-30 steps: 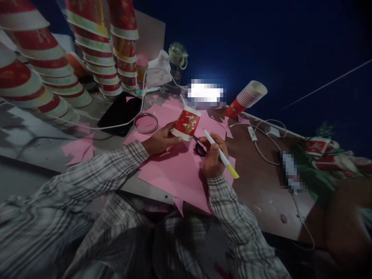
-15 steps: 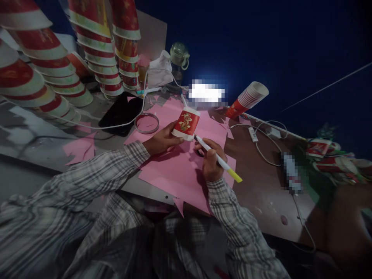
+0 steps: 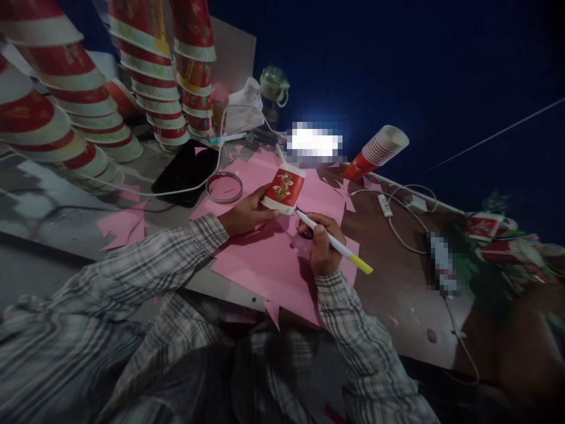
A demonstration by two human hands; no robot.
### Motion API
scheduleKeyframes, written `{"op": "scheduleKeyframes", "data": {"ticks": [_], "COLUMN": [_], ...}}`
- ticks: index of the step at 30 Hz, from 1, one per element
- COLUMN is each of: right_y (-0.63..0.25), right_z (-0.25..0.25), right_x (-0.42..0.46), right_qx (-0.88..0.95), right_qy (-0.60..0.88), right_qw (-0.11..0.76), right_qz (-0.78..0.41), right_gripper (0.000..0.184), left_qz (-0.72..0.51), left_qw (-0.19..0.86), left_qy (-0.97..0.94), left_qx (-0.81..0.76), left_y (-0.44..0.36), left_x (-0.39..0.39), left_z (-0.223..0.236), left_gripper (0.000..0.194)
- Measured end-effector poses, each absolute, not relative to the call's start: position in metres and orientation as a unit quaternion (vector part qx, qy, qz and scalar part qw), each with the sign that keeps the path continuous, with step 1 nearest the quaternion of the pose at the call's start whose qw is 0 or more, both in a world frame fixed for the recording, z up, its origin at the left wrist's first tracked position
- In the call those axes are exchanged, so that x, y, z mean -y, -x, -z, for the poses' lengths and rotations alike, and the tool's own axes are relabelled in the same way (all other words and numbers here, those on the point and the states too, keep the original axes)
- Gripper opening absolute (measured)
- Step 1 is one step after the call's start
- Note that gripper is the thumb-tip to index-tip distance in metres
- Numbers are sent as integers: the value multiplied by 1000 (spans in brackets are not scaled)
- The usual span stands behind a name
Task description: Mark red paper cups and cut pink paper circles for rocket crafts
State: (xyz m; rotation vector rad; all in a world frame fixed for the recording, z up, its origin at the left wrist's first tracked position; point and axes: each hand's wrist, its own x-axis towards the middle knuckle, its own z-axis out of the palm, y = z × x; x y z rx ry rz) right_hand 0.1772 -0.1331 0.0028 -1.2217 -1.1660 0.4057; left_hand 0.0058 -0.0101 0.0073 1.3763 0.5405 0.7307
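The left hand (image 3: 247, 213) presses a paper cup (image 3: 285, 188) mouth-down onto a sheet of pink paper (image 3: 265, 259). Its fingers curl around the cup's near side with the thumb along the white rim, so the cup sits just ahead of the fingertips. The cup is a short tapered cylinder, glossy red with a gold figure and white bands at both ends. Its long axis runs roughly upright, leaning a little away from the person, with the narrow base on top.

The right hand (image 3: 321, 247) is closed around a pen (image 3: 333, 241) in a writing grip. The pen is a slim, smooth white stick with a yellow cap end. Its dark tip points up and left, meeting the cup's rim at the paper, just beyond the right fingertips. The yellow end sticks out behind the hand, down and to the right.

The pink paper is matte and flat, with jagged cut edges and scraps lying around it. Beyond the left fingers lie a thin metal ring (image 3: 224, 187) and a dark flat phone (image 3: 185, 171) with a white cable. Tall stacks of matching red cups (image 3: 150, 82) rise farther left. Another nested stack (image 3: 375, 152) lies on its side well past the right hand.
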Motion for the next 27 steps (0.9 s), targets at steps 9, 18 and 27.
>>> {"op": "scheduleKeyframes", "data": {"ticks": [9,18,27], "right_y": [-177,-179,-177], "right_z": [-4,7,6], "right_x": [127,123,127], "right_qx": [468,458,513], "right_qy": [543,505,509], "right_qw": [677,694,664], "right_qz": [-165,-232,-192], "right_gripper": [33,46,49], "left_qz": [-329,-303,-320], "left_qw": [694,715,733], "left_qy": [-598,-580,-558], "left_qx": [-229,-246,-221], "left_y": [-6,0,-2], "left_x": [12,16,13], "left_z": [-12,-24,-22], "left_gripper": [61,54,51]}}
